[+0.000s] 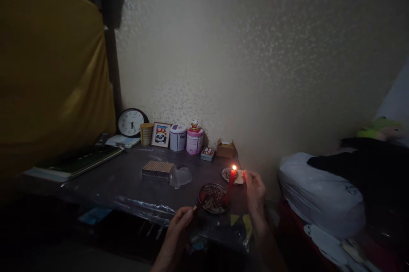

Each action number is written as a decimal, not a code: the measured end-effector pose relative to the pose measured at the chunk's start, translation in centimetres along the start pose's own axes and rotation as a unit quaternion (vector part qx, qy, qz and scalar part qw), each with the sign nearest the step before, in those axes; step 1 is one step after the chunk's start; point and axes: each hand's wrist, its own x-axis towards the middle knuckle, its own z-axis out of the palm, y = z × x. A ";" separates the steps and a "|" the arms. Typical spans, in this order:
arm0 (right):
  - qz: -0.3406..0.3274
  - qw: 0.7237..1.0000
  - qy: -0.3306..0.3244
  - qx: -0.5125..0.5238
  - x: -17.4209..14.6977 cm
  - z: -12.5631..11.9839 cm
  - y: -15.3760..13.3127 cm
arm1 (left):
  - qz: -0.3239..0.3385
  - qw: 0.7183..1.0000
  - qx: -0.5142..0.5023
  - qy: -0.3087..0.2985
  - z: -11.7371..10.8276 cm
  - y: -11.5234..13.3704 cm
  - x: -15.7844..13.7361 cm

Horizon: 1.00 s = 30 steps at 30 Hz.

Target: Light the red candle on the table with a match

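A lit red candle point(230, 184) stands tilted slightly, its foot at the right side of a dark round dish point(213, 198) with a speckled inside. My right hand point(254, 186) is closed in a pinch just right of the flame. What its fingertips hold is unclear; pale sticks point(239, 177) show beside them, over or behind a smaller speckled dish point(226, 173). My left hand point(180, 221) is closed on a small narrow thing point(195, 208), dark reddish with a pale end, at the front left of the dark dish. Its kind is too dim to make out.
A ribbed brown block point(158, 169) and a crumpled clear plastic bag point(181, 177) lie on the dark table point(128, 182). Along the wall stand a clock point(131, 122), a panda picture point(160, 134), tins point(194, 142) and a cardboard box point(225, 148). Pale bedding point(319, 195) sits right.
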 end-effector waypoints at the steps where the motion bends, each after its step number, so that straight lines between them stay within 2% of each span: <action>1: -0.002 1.000 0.001 -0.002 0.0 0.0 0.0 | 0.002 1.000 0.004 -0.001 0.0 0.0 0.0; 14: 0.007 1.000 0.003 0.003 -0.3 -0.3 -0.7 | 0.005 1.000 0.003 -0.019 -0.5 -0.4 0.1; 25: 0.036 0.998 0.003 0.057 -0.3 -0.3 -1.3 | -0.004 1.000 -0.002 -0.014 -0.2 -0.1 0.1; 30: 0.056 0.992 0.007 0.112 -0.2 -1.1 -3.6 | -0.011 1.000 -0.009 -0.015 -0.5 -0.2 0.0</action>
